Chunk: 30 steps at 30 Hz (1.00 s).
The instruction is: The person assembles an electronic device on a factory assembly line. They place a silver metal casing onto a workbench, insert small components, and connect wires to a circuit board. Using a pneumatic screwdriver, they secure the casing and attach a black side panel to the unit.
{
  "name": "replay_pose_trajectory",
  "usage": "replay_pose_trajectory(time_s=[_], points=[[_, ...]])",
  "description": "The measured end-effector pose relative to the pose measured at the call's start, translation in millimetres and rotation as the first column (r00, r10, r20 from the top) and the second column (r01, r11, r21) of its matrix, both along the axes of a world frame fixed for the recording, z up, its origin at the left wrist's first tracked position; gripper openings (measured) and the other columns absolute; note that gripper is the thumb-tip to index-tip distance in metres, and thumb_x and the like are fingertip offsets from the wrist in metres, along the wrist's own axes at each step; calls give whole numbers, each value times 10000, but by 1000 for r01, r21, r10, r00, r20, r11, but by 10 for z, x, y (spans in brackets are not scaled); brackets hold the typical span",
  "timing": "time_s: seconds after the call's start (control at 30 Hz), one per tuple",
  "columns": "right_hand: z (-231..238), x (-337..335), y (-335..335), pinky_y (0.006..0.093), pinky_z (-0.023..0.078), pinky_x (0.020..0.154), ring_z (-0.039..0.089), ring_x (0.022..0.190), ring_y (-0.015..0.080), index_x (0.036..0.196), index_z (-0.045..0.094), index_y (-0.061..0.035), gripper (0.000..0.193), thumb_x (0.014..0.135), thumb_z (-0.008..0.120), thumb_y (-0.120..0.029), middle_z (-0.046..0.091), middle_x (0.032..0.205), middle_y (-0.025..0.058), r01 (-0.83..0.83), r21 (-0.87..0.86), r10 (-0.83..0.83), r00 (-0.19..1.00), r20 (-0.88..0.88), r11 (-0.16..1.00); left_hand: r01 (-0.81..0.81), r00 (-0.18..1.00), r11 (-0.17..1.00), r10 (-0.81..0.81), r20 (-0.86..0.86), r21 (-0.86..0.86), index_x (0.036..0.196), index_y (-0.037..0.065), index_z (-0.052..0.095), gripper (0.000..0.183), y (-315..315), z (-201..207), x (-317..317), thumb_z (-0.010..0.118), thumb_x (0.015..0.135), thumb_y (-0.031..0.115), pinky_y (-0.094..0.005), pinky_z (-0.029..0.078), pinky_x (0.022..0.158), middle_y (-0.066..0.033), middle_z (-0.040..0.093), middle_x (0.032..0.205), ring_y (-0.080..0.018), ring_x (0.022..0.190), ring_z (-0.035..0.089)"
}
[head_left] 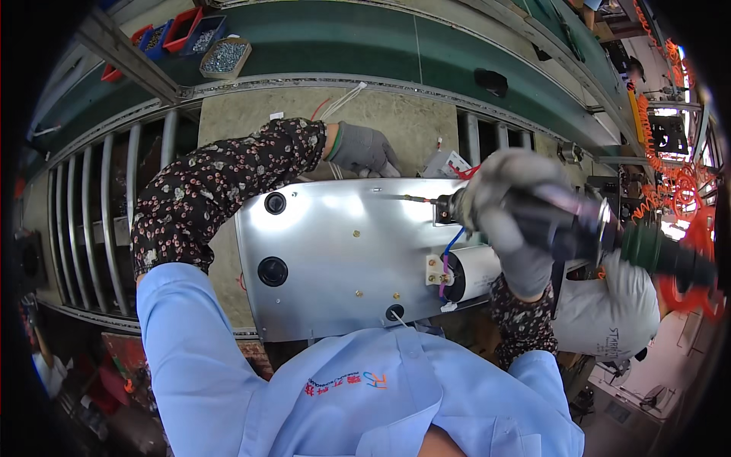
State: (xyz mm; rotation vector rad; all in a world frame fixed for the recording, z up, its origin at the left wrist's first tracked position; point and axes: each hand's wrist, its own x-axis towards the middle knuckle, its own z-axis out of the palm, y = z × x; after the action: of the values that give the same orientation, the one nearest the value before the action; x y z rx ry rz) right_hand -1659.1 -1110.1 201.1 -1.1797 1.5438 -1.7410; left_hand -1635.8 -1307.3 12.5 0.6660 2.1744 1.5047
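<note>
A shiny metal panel (320, 236) lies flat in front of me, with black round grommets and small brass-coloured fittings on it. My left hand (364, 149), in a grey glove, is at the panel's far edge with its fingers curled and pressed together; what they pinch, if anything, is hidden. My right hand (506, 202), gloved and smeared by motion, is wrapped round a dark power screwdriver (556, 225). The tool's long thin bit points left over the panel's far right part. A white cylinder (476, 273) with blue and purple wires sits at the panel's right end.
Metal rollers (95, 217) flank the worktop on the left. Boxes of small screws (225, 58) stand on the green surface beyond. Loose wires (343, 103) lie past my left hand. At the right are a person in pale clothing (605, 320) and orange coiled hoses (684, 190).
</note>
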Motion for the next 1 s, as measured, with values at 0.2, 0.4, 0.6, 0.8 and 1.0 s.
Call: replay_pose_trajectory(time_s=[0.2, 0.4, 0.6, 0.8, 1.0], points=[[-4, -25, -34, 239, 482, 663, 571, 719, 104, 959, 524, 11, 307, 673, 634, 26, 582, 879, 81, 492, 110, -471, 866, -168, 864, 118, 962, 993, -115, -248, -5, 1022, -59, 563, 357, 75, -315, 10, 569, 781, 204, -299, 466, 672, -164, 613, 941, -188, 765, 585], [192, -196, -105, 257, 486, 588, 567, 674, 176, 851, 534, -4, 214, 668, 601, 86, 538, 863, 159, -426, 203, 471, 817, -332, 882, 104, 969, 994, -105, -224, -17, 1000, -51, 566, 358, 165, -362, 56, 522, 812, 250, -315, 453, 726, -182, 604, 936, -220, 815, 581], [88, -22, -79, 283, 474, 715, 543, 841, 166, 915, 510, -24, 287, 659, 621, 39, 531, 922, 127, 91, 219, -2, 926, -377, 971, 91, 904, 996, -77, -420, 15, 949, -18, 566, 268, 206, -554, 69, 495, 816, 204, -350, 460, 701, -163, 591, 894, -274, 798, 574], [64, -23, -16, 261, 465, 687, 560, 751, 132, 915, 529, -20, 309, 629, 619, 55, 566, 877, 53, 184, 152, -185, 983, -7, 971, 117, 800, 992, -68, -596, 44, 947, 3, 554, 216, 196, -502, 85, 503, 799, 152, -367, 464, 688, -160, 579, 887, -300, 787, 566], [98, -138, 4, 298, 476, 721, 562, 824, 181, 824, 541, -31, 239, 618, 626, 56, 541, 894, 83, 57, 129, -9, 938, -346, 990, 137, 924, 987, -99, -370, 80, 1035, 16, 559, 268, 173, -247, 80, 501, 819, 163, -349, 466, 715, -163, 592, 951, -278, 820, 582]])
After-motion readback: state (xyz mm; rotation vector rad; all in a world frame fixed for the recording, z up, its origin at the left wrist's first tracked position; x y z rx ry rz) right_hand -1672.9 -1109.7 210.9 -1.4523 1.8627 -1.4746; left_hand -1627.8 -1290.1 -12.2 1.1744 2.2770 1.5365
